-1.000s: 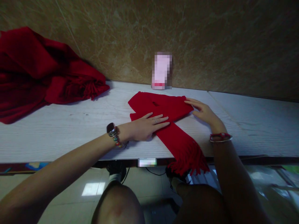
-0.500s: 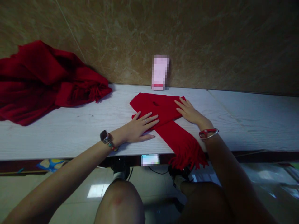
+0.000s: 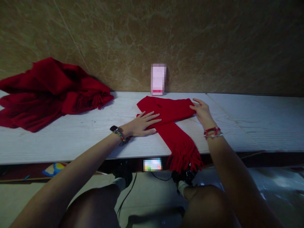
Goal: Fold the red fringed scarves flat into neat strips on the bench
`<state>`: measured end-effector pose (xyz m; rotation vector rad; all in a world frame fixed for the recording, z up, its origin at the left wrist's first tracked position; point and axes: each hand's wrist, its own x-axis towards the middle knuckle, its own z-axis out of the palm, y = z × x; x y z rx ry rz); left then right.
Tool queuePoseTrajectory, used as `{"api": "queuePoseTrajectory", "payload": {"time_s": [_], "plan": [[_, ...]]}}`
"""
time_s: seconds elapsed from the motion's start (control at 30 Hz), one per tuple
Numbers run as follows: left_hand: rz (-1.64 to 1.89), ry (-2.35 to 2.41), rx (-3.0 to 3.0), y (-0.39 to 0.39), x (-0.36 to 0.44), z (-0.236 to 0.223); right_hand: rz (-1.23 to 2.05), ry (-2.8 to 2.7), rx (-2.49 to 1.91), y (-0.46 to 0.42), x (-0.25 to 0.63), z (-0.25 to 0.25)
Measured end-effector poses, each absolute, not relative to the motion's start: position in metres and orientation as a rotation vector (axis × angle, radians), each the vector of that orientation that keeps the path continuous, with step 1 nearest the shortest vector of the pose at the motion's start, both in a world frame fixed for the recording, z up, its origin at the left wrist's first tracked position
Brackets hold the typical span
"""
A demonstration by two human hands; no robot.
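White bench [image 3: 263, 123]; heaped red cloth [image 3: 52, 91] at left; folded red scarf [image 3: 174, 108] at centre, fringe over front edge; left hand [image 3: 142, 124], spread flat on scarf; right hand [image 3: 203, 111], touching scarf's right end, pinching or not: cannot tell; blurred pink object [image 3: 158, 77] behind scarf.

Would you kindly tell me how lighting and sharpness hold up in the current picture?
Head view: dim light and soft detail; the folded red scarf shows little texture, the right forearm is in shadow, glare marks the glossy area at lower right, and pixelation masks the pink item by the wall and the small panel below the table's edge.
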<state>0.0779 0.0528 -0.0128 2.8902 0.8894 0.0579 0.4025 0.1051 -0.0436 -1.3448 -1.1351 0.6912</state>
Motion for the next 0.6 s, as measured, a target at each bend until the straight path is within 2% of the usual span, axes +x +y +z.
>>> {"api": "queuePoseTrajectory", "payload": {"time_s": [0.2, 0.33, 0.6], "plan": [[0.201, 0.870, 2.849, 0.050, 0.073, -0.013, 0.735, -1.099, -1.483, 0.101, 0.402, -0.038], [0.357, 1.043, 2.791, 0.056, 0.070, -0.015, 0.736, -1.197, -1.499, 0.101, 0.388, -0.038], [0.252, 1.116, 2.865, 0.063, 0.072, -0.020, 0.673, -1.256, -1.412, 0.108, 0.395, -0.041]]}}
